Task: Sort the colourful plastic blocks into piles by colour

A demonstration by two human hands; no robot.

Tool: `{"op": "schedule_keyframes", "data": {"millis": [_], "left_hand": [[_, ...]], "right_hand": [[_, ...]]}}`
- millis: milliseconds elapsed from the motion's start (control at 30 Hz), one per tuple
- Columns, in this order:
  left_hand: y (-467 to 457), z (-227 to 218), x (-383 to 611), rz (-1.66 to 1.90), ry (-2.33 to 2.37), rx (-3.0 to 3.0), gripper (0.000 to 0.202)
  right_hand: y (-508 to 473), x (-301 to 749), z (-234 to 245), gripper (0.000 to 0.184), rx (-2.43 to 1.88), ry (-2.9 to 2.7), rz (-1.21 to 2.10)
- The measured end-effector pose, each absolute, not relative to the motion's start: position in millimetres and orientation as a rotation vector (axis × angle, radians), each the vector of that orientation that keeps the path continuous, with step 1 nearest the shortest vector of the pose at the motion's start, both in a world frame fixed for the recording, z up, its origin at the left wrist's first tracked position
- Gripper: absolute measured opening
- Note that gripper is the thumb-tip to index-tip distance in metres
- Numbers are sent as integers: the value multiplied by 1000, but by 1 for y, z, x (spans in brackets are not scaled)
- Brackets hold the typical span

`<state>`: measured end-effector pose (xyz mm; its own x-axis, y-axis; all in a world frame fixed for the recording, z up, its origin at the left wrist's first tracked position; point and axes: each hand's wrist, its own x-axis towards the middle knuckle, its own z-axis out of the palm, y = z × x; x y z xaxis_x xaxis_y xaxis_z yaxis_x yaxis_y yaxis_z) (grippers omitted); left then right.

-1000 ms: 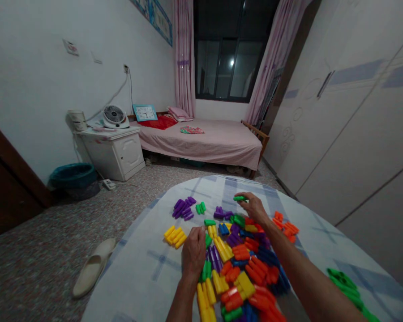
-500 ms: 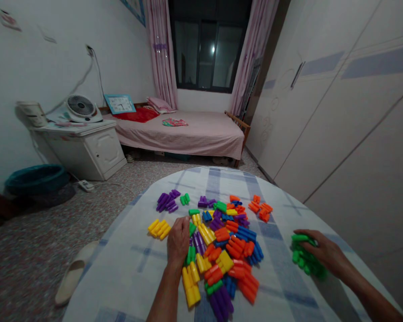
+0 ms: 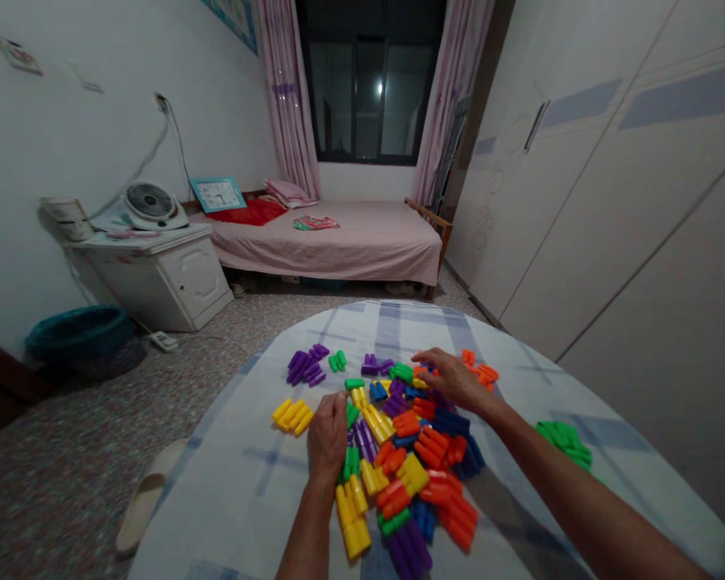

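Note:
A mixed heap of coloured plastic blocks [image 3: 408,451] lies on a round table covered with a pale checked cloth [image 3: 259,499]. My left hand [image 3: 327,435] rests on the heap's left edge, fingers curled down onto yellow and green pieces. My right hand [image 3: 450,377] reaches over the far side of the heap, fingers stretched out above a green block [image 3: 402,371] and holding nothing. Sorted groups lie apart: purple blocks [image 3: 305,364], yellow blocks [image 3: 292,414], orange blocks [image 3: 482,370] and a green pile [image 3: 565,441] at the right.
A pale slipper [image 3: 147,503] lies on the speckled floor left of the table. Further back are a teal basin [image 3: 78,332], a white cabinet [image 3: 163,278] with a fan, a pink bed [image 3: 350,242] and white wardrobe doors [image 3: 610,201] on the right.
My right hand left the green pile at the right and came back over the far side of the heap, empty. My left hand stayed on the heap's left edge.

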<state>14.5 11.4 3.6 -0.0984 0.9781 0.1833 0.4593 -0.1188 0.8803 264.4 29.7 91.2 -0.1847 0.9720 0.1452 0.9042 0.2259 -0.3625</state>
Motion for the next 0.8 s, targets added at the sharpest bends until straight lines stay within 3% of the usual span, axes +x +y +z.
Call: {"op": "schedule_keyframes", "data": {"millis": [200, 800], "left_hand": [[11, 6, 15, 1168, 1602, 1597, 41], [13, 4, 15, 1133, 1619, 1609, 43]], "right_hand": [[75, 211, 73, 34, -2099, -2272, 166], [89, 214, 47, 23, -1935, -2100, 498]]}}
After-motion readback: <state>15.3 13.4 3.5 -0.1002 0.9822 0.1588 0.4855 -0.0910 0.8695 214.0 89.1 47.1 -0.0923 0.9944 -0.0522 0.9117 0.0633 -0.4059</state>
